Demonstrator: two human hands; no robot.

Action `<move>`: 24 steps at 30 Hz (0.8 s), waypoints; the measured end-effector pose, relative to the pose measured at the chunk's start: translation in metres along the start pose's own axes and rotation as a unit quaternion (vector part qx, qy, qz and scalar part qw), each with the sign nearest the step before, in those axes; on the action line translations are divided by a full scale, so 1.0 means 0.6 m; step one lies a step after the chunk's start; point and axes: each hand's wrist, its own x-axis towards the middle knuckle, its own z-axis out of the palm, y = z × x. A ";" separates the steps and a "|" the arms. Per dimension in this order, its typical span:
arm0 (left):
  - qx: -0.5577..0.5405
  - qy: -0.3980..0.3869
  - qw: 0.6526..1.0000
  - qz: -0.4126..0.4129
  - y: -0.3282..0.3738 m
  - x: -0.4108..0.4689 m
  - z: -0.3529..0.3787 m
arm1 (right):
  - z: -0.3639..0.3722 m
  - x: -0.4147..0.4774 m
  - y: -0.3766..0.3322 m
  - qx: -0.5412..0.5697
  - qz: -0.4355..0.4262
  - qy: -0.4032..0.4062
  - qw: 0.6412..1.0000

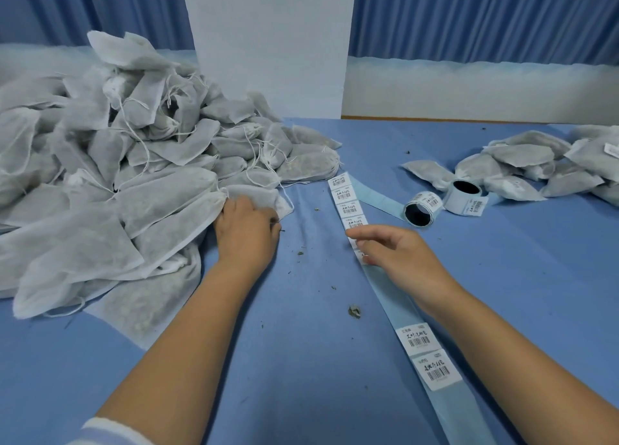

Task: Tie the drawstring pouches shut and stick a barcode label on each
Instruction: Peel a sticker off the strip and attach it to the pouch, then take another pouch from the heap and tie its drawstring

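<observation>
The table [301,361] is covered in plain mid-blue cloth. At the left of the frame, the heap of pouches [110,176] is pale grey-white with white strings. Down the centre runs a light blue strip [390,297] carrying white labels [435,369] printed with black barcodes. Blue pleated curtains [485,15] fill the top.

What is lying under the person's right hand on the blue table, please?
The right hand hovers over the label strip, a blue backing with barcode labels. Labels show above the fingers and nearer the wrist; whether any sit on the stretch beneath the palm is hidden.
</observation>
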 end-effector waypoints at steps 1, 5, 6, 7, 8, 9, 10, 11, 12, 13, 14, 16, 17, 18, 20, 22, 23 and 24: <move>-0.006 0.014 1.000 0.005 -0.001 0.000 0.000 | 0.000 -0.001 0.000 -0.003 -0.003 0.000 1.000; -0.006 0.010 1.000 0.015 -0.001 0.002 0.005 | 0.000 -0.004 -0.001 -0.008 -0.006 -0.006 1.000; -0.002 0.003 1.000 0.012 0.000 0.003 0.006 | 0.000 -0.003 -0.001 -0.012 -0.007 -0.009 1.000; -0.002 0.000 1.000 0.005 0.000 0.005 0.006 | 0.000 -0.004 -0.001 -0.015 -0.008 -0.011 1.000; -0.002 0.005 1.000 -0.003 0.001 0.007 0.005 | 0.001 -0.004 -0.002 -0.018 -0.009 -0.013 1.000; -0.001 0.015 1.000 -0.009 0.001 0.008 0.004 | 0.001 -0.004 -0.002 -0.021 -0.010 -0.015 1.000; -0.001 0.026 1.000 -0.014 0.002 0.009 0.002 | 0.000 -0.005 -0.002 -0.024 -0.012 -0.017 0.999; -0.006 0.035 0.999 -0.016 0.002 0.008 -0.001 | -0.001 -0.005 -0.002 -0.027 -0.015 -0.019 0.999; -0.021 0.042 0.999 -0.014 0.003 0.008 -0.006 | -0.001 -0.005 -0.002 -0.028 -0.018 -0.018 0.999; -0.045 0.049 0.998 -0.008 0.005 0.005 -0.012 | -0.001 -0.006 -0.002 -0.029 -0.021 -0.017 0.999; -0.073 0.060 0.996 0.003 0.007 0.003 -0.019 | 0.000 -0.006 -0.002 -0.033 -0.025 -0.014 0.999; -0.123 0.076 0.988 0.051 0.017 -0.005 -0.034 | 0.002 -0.007 -0.002 -0.052 -0.048 -0.006 0.997; -0.140 0.076 0.983 0.089 0.025 -0.011 -0.040 | 0.003 -0.008 -0.002 -0.067 -0.064 0.002 0.996; -0.154 0.067 0.977 0.131 0.034 -0.018 -0.044 | 0.004 -0.008 -0.002 -0.079 -0.082 0.008 0.993; -0.177 0.042 0.962 0.203 0.053 -0.034 -0.050 | 0.003 -0.008 -0.002 -0.079 -0.118 -0.002 0.990; -0.200 0.022 0.948 0.248 0.067 -0.046 -0.055 | 0.002 -0.010 -0.002 -0.058 -0.140 -0.036 0.988; -0.214 0.013 0.940 0.264 0.072 -0.051 -0.058 | 0.002 -0.011 -0.002 -0.049 -0.147 -0.054 0.986; -0.231 0.004 0.933 0.277 0.076 -0.054 -0.061 | 0.003 -0.011 -0.001 -0.038 -0.150 -0.071 0.985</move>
